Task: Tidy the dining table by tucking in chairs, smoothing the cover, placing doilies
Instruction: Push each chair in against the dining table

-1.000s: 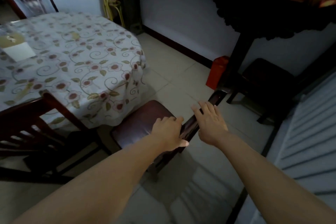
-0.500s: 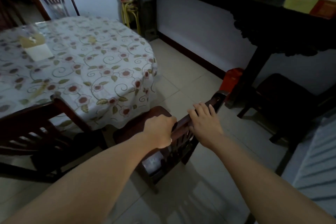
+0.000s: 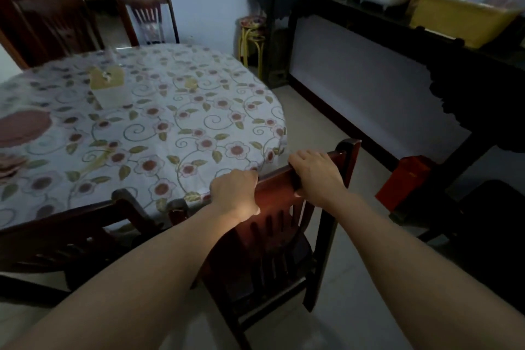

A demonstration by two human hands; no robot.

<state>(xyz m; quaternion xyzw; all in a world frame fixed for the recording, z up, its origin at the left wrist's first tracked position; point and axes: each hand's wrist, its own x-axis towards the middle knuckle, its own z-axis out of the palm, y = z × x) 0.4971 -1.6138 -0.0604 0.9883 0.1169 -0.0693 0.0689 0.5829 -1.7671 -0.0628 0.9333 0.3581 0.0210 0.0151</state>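
Both hands had a closed grip on the top rail of a dark wooden chair (image 3: 272, 224). The left hand (image 3: 237, 193) curled its fingers over the rail toward its left end, and the right hand (image 3: 315, 176) wrapped it just beside, at about 2 o'clock from the left, with the thumb under the rail's near face. The chair stood upright, its back at the edge of the round tabletop, where the floral cover (image 3: 170, 133) hung over the rim just past the rail; its seat was hidden by the backrest and arms.

At 9 o'clock from the hands a second dark chair (image 3: 85, 224) stood tucked against the cover's edge. On the tabletop at 11 o'clock sat a pale tissue box (image 3: 109, 88), with a pinkish round mat (image 3: 22, 128) at the far left. Across the table at 12 o'clock stood a third chair (image 3: 147, 17). At 3 o'clock a red box (image 3: 403, 182) stood on the tiled floor beneath a long dark sideboard (image 3: 369, 25).
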